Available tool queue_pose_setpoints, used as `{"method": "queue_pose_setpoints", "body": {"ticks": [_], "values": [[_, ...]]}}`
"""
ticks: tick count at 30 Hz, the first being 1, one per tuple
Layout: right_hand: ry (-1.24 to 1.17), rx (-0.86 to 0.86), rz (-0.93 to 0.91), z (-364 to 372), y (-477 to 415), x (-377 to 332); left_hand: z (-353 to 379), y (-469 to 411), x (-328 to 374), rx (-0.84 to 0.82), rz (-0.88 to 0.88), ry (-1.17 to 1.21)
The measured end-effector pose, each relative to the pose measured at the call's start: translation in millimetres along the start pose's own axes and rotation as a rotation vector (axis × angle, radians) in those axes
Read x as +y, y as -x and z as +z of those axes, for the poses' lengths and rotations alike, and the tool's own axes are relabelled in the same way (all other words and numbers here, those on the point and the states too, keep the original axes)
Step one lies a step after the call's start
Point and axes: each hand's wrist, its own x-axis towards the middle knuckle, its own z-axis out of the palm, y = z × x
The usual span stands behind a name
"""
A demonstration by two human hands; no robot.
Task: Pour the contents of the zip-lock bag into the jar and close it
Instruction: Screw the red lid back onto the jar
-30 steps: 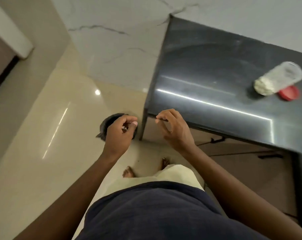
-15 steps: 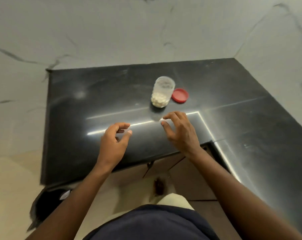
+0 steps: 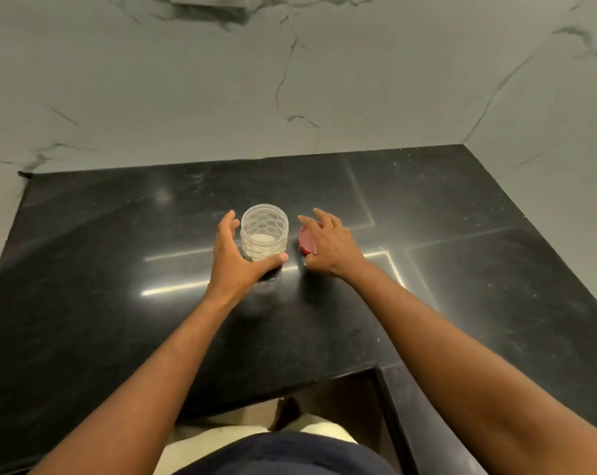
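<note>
A clear plastic jar (image 3: pixel 264 234) with a dimpled wall stands upright and uncapped on the black counter (image 3: pixel 118 269), with white contents in its lower part. My left hand (image 3: pixel 233 258) wraps its lower left side, the thumb across the front of the base. The red lid (image 3: pixel 305 241) lies flat on the counter just right of the jar. My right hand (image 3: pixel 327 245) lies over the lid with fingers spread, thumb at its near edge, hiding most of it. No zip-lock bag is in view.
The counter is L-shaped, with a cut-out corner (image 3: pixel 375 371) near my body. A marble-patterned wall (image 3: pixel 290 80) rises behind and to the right of it. The counter's left edge (image 3: pixel 19 207) drops to the floor.
My view swung from the floor and counter corner to face the counter. Both hands moved forward: the left one reached the jar, the right one came down on the red lid.
</note>
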Motion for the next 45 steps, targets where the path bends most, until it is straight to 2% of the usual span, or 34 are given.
{"method": "queue_pose_setpoints", "body": {"ticks": [2,4,6,9,11,13,16,19,21,27,34,41,45], "values": [[0.082,-0.129,-0.034,-3,-17,1,6,-7,3,0.004,0.022,0.008],[0.148,-0.163,-0.086,-7,-25,2,8,-13,4,0.021,0.058,-0.018],[0.160,-0.116,-0.095,-11,-28,4,9,-17,1,0.040,0.089,-0.043],[0.051,0.011,-0.024,-22,-24,11,7,-20,-3,0.043,0.107,-0.045],[-0.127,0.153,0.018,-33,-21,16,6,-21,-4,0.039,0.115,-0.040],[-0.413,0.294,0.053,-43,-14,16,5,-20,-5,0.028,0.121,-0.033],[-0.820,0.402,0.079,-52,-5,-1,4,-20,-7,0.019,0.113,-0.020],[-0.943,0.461,0.051,-49,2,-25,3,-20,-8,0.022,0.113,-0.025],[-0.871,0.463,-0.011,-43,5,-36,3,-20,-10,0.020,0.115,-0.037],[-0.451,0.280,-0.214,-31,7,-52,4,-21,-12,0.010,0.108,-0.078],[-0.192,0.108,-0.254,-48,-6,-62,4,-26,-16,-0.002,0.120,-0.094],[0.114,0.044,-0.218,-69,-25,-78,5,-28,-20,-0.013,0.102,-0.076],[0.189,-0.065,-0.299,-80,-32,-84,5,-28,-22,-0.005,0.122,-0.079]]}}
